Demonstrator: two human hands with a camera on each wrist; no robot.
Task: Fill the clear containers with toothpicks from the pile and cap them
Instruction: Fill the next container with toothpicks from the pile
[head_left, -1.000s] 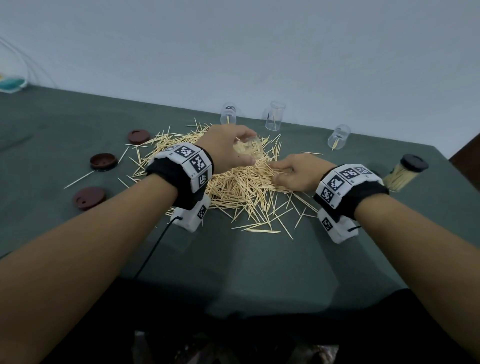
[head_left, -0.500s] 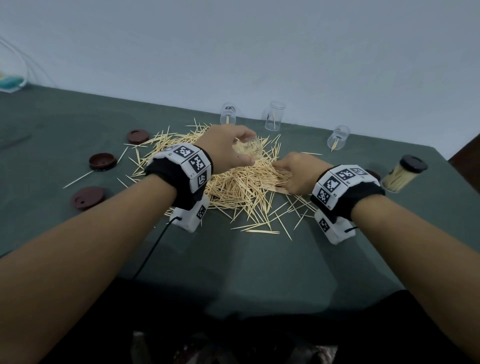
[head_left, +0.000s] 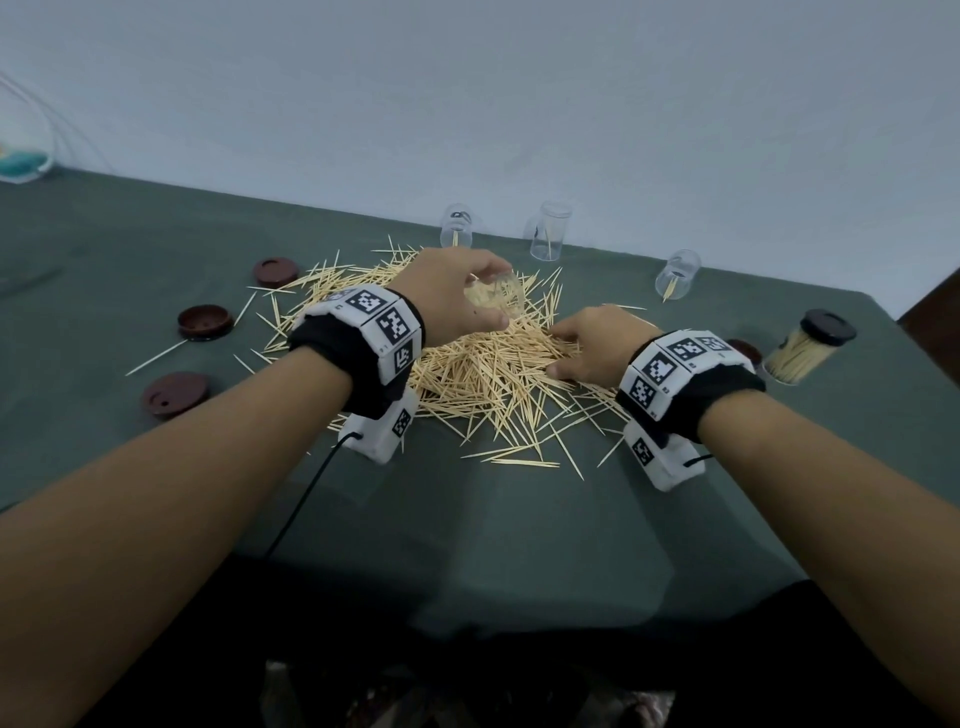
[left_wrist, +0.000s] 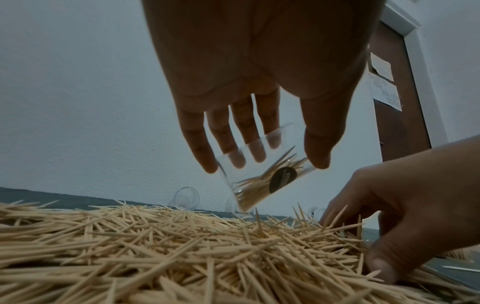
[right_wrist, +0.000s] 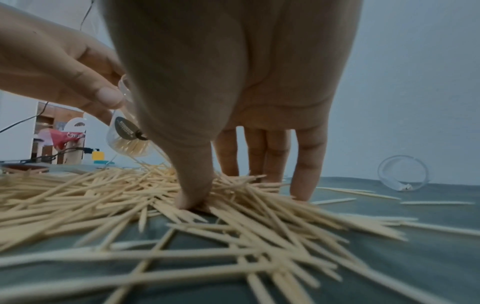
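Note:
My left hand (head_left: 496, 296) grips a clear container (head_left: 506, 301) by thumb and fingers, tilted above the toothpick pile (head_left: 467, 374). The container (left_wrist: 262, 181) is partly filled with toothpicks and bears a dark round label. My right hand (head_left: 558, 351) is down in the pile's right side. In the right wrist view its thumb tip presses the cloth and its straight fingers (right_wrist: 303, 164) stand apart from it, with toothpicks lying between. The held container (right_wrist: 127, 142) hangs just left of that thumb.
Three clear containers stand or lie along the back wall (head_left: 456, 228) (head_left: 549, 231) (head_left: 677, 273), each with a toothpick or two. A filled, capped container (head_left: 802, 353) lies at the right. Three brown caps (head_left: 204, 321) sit left of the pile on the green cloth.
My right hand has slid left and deeper into the pile, pushing toothpicks together. My left hand keeps the tilted container almost in place.

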